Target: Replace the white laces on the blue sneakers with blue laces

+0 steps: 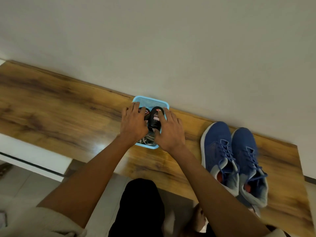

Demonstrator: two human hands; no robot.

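The blue sneakers sit side by side on the wooden bench, well off to the outer side of my right hand, toes toward the wall and heels toward me. Both already carry blue laces threaded up the eyelets and loosely knotted, the ends trailing over light grey-blue collars; the uppers are a deep blue knit with pale soles. From that I judge the swap itself is done and this is tidying. The white laces lie in a loose tangle in the near end of the light blue basket, just under and between my two wrists. My left hand lies over the basket's left side, fingers spread and reaching to its far rim, part covering a small dark round tin. My right hand lies on the right side, fingers straight, the forefinger touching the top of a black bottle lying in the basket. I cannot tell whether either thumb is hooked under the rim. Both hands flanking it suggests I am steadying the basket or about to shift it.
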